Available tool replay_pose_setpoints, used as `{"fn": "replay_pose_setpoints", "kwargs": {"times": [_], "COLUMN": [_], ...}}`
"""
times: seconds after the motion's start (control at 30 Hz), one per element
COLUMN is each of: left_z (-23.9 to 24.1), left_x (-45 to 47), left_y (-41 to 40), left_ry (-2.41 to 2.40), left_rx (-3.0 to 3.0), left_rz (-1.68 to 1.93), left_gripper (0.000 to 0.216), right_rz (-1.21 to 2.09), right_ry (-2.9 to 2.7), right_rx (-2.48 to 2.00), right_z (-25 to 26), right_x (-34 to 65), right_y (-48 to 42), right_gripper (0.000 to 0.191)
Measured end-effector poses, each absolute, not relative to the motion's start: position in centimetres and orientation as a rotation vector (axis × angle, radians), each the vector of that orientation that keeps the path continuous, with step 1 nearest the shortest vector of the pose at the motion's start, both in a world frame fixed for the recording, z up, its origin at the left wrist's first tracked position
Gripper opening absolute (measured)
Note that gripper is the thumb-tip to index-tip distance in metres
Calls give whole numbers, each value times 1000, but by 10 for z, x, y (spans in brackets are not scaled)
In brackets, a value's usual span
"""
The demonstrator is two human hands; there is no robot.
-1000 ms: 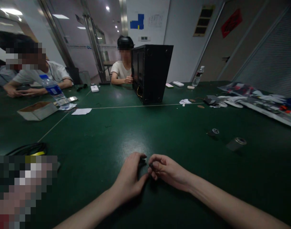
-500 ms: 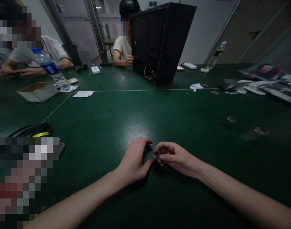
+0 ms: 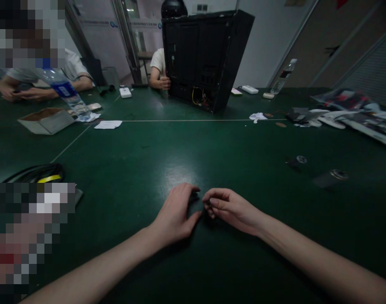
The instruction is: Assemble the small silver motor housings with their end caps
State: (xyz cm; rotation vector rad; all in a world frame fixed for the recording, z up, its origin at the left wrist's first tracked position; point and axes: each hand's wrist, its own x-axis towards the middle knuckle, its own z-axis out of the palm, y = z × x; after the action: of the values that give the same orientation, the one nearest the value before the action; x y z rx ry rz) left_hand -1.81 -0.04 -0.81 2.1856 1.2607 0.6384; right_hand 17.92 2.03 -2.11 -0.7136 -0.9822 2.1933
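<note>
My left hand (image 3: pixel 178 211) rests on the green table (image 3: pixel 148 147), its thumb and fingers apart around bare air. Just right of it, a small gap away, is my right hand (image 3: pixel 229 207), with curled fingers and the thumb pressed against them. Whatever those fingers hold, if anything, is too small and dark to name. Across the table a black computer case (image 3: pixel 195 55) stands tilted, loose wires (image 3: pixel 202 99) showing in an opening at its bottom. Another person's hand (image 3: pixel 164 83) touches its left side.
Two dark cylinders (image 3: pixel 330 178) (image 3: pixel 297 161) lie at right. At left are a cardboard box (image 3: pixel 49 122), a water bottle (image 3: pixel 68 93), a paper (image 3: pixel 108 124) and a coiled black cable (image 3: pixel 34 172). Bags and loose parts (image 3: pixel 344 112) cover the far right. A second person sits at upper left.
The computer case has turned, showing more of its broad side, and leans further left. The other person's hand moved with it. My right hand has drawn slightly apart from my left thumb.
</note>
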Motion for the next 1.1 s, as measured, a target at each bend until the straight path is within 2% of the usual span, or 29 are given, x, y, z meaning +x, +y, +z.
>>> {"fn": "replay_pose_setpoints", "kwargs": {"times": [0.23, 0.67, 0.87, 1.0, 1.07, 1.1], "left_z": [-7, -6, -1, 0, -1, -1], "left_x": [-17, -17, -15, -17, -18, -18], "left_y": [1, 1, -1, 0, 0, -1], "left_ry": [1268, 1266, 1276, 1275, 1266, 1267], "left_rx": [2187, 2183, 2172, 2149, 2142, 2139], "left_rz": [647, 650, 633, 624, 622, 624], "left_gripper": [38, 40, 36, 40, 40, 41], "right_rz": [2206, 2188, 2094, 1697, 1223, 873], "right_ry": [-980, -964, -904, -1038, -1256, -1414], "right_rx": [-711, -653, -790, -1021, -1258, -1431], "right_z": [-23, -20, -18, -5, 10, 18], "right_x": [180, 182, 179, 207, 241, 262], "right_y": [22, 21, 25, 55, 74, 82], "right_gripper": [25, 14, 24, 26, 27, 27]}}
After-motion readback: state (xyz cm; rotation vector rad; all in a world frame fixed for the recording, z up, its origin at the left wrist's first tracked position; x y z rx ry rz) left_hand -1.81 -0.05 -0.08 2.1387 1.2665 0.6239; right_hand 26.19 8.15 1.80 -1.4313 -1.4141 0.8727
